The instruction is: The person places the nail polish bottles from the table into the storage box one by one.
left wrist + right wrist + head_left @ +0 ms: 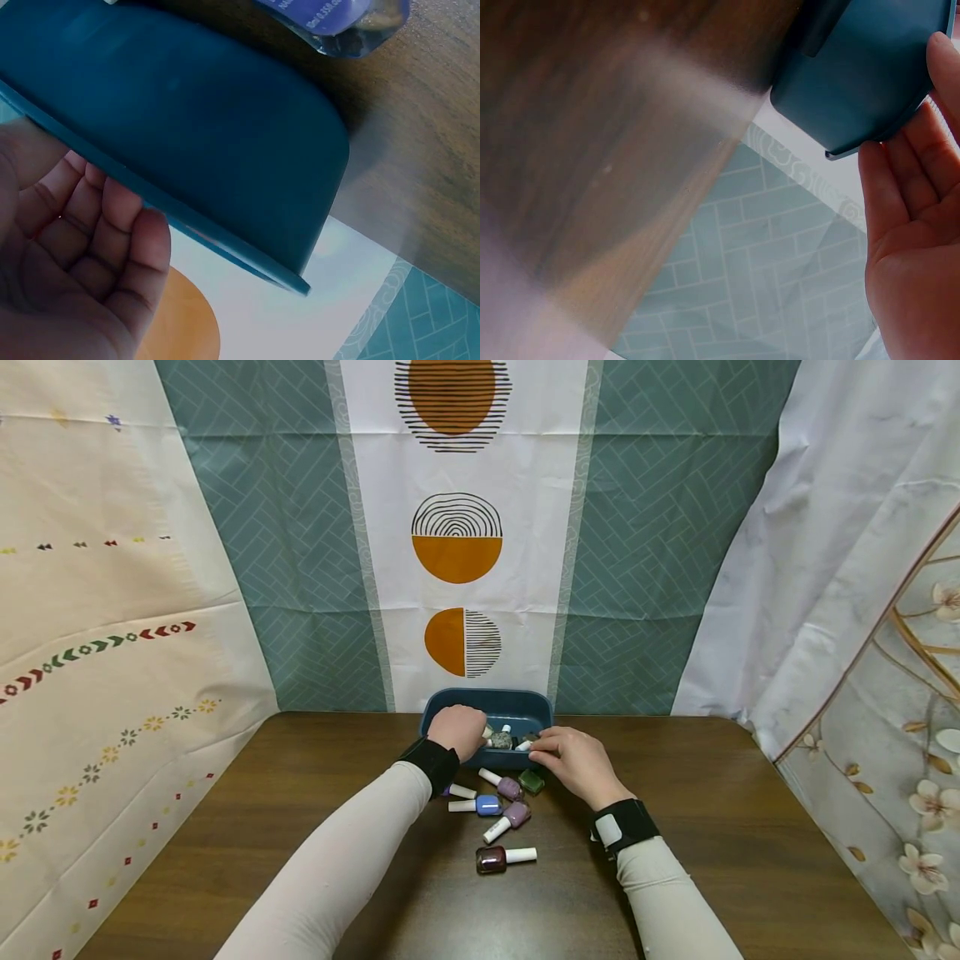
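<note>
The blue plastic bin (517, 702) is at the twelve-o'clock edge of the counter (675, 785). The left hand (459, 728) grips its rim near seven, the right hand (577, 763) near four, presumably spaced to steady it; nail polish bottles (489, 805) lie at six.

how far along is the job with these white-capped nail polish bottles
Apparently partway, if the bottles are going in; the pictures don't settle the direction. Seemingly done: several white-capped bottles lie inside the dark blue rectangular tray. In hand: the left hand and right hand both grip its rim. Left: at least six bottles lie on the brown wooden table, including a dark maroon one.
</note>
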A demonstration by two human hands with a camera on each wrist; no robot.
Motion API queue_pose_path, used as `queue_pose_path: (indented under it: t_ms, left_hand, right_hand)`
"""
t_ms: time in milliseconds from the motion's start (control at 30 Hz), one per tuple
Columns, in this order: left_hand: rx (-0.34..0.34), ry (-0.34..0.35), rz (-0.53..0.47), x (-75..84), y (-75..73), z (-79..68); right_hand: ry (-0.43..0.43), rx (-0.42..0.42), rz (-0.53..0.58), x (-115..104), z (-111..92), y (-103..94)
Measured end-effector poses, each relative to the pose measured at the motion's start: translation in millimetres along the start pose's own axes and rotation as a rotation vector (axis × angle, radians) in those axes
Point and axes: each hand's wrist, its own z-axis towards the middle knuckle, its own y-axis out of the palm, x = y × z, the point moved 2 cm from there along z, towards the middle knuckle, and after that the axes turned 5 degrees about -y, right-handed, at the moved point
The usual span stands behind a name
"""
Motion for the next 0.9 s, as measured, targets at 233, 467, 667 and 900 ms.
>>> queue_pose_path:
  t_ms: [233, 467, 667, 900]
  left_hand:
    - [0.050, 0.005, 0.040, -1.3, -0.7, -3.9]
    - [0.101, 0.008, 0.067, -2.5, 0.1, -10.6]
    - [0.165, 0.016, 0.060, -4.6, -1.2, -17.4]
    - [0.225, 0.025, 0.041, -8.3, -2.8, -25.8]
  right_hand:
    - [-0.007, 0.005, 0.003, -0.1, 1.3, 0.5]
    - [-0.012, 0.003, 0.003, -0.1, 1.1, 1.3]
    - [-0.002, -0.003, 0.004, 0.3, 0.1, 0.6]
    - [0.010, -0.010, 0.005, 1.0, -0.4, 1.3]
